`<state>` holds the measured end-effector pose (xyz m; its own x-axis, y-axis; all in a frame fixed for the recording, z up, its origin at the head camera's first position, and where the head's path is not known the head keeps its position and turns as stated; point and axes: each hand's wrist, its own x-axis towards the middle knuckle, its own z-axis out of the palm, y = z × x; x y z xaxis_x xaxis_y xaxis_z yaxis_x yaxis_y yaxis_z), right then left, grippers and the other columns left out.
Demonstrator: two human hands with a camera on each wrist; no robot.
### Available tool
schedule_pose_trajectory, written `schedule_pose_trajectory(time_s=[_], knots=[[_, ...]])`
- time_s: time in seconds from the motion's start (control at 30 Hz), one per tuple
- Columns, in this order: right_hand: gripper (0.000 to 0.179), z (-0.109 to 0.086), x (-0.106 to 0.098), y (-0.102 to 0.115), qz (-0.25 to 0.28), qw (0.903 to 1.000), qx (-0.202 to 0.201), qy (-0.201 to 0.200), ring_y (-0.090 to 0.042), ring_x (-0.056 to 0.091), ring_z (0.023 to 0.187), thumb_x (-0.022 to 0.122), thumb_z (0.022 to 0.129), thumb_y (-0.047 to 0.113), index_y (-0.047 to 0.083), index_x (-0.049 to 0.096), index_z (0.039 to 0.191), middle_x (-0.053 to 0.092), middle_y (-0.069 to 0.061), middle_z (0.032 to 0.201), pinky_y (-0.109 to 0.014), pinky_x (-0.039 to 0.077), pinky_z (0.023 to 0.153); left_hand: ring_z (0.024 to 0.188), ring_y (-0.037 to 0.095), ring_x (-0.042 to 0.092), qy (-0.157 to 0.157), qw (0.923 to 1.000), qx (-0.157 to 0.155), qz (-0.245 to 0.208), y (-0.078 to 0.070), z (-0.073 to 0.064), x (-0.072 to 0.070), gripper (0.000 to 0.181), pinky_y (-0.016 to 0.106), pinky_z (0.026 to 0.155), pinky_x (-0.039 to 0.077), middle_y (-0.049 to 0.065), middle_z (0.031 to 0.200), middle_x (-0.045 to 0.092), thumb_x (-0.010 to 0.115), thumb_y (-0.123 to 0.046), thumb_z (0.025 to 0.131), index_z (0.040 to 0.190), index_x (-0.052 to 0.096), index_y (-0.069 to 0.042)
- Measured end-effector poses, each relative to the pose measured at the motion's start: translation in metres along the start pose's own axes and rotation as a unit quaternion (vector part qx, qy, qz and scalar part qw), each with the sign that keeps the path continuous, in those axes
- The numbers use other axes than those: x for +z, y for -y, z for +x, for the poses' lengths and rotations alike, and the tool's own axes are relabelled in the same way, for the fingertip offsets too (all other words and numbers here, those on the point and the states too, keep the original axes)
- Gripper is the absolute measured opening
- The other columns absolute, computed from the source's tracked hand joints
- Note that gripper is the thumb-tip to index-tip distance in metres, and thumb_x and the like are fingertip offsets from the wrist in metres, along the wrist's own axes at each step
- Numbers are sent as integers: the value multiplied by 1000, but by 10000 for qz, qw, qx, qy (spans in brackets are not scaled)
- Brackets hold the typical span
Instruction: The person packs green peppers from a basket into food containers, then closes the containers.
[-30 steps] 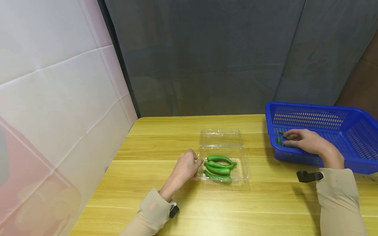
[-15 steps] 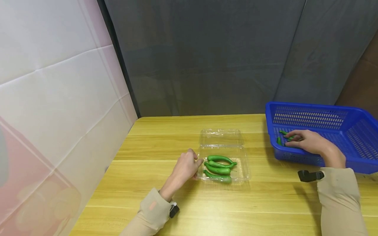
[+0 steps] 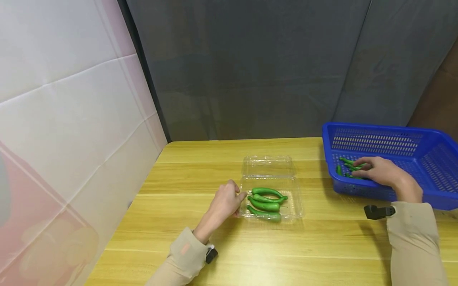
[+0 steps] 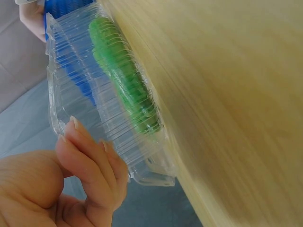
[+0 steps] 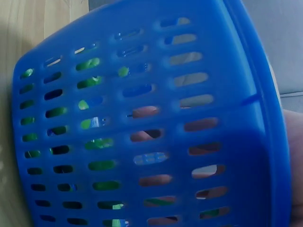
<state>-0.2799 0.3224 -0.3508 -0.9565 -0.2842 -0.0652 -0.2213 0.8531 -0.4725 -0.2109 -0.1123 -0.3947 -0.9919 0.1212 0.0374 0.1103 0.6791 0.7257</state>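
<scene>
Currently pinching ridged clear-plastic clamshell [image 3: 293, 203] w/ L hand [image 3: 224, 200]; reaching w/ R hand [image 3: 384, 171] into slotted basket [image 3: 363, 189], can't tell grip; exposing more curved peppers [image 3: 339, 170] vs. earlier.

- Bench [image 3: 304, 250]: box [image 3: 295, 204] mid-bench, open lid [image 3: 268, 169] towards far edge.
- Four peppers [image 3: 266, 206] side by side in box, left of its centre.
- Left hand [image 3: 224, 201] at box's left edge.
- Basket [image 3: 361, 188] right of box, bench's far right corner.
- More peppers [image 3: 339, 170] in basket's left end; right hand [image 3: 384, 171] over them.
- Backdrop [image 3: 250, 79] behind far edge.
</scene>
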Motion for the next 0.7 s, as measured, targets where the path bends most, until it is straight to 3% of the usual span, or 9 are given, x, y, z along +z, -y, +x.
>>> schedule_pose_trajectory(time_s=[0.37,0.7], knots=[[49,-1,-3,-7,-217,9996,159,61,-61,54,110,64,99,27,-13,56,126,58,-42,120,-66,52,84,39,13,58,6,10000,5,-51,0,0,0,21,33,42,59,8,62,59,64,-6,99,102,55,12],[53,-1,-3,-8,-343,9986,282,295,-65,44,117,62,100,33,-13,57,126,45,-47,132,-72,46,90,39,12,57,-5,10000,56,-33,1,0,0,20,33,42,59,8,65,59,65,-6,99,100,55,12]])
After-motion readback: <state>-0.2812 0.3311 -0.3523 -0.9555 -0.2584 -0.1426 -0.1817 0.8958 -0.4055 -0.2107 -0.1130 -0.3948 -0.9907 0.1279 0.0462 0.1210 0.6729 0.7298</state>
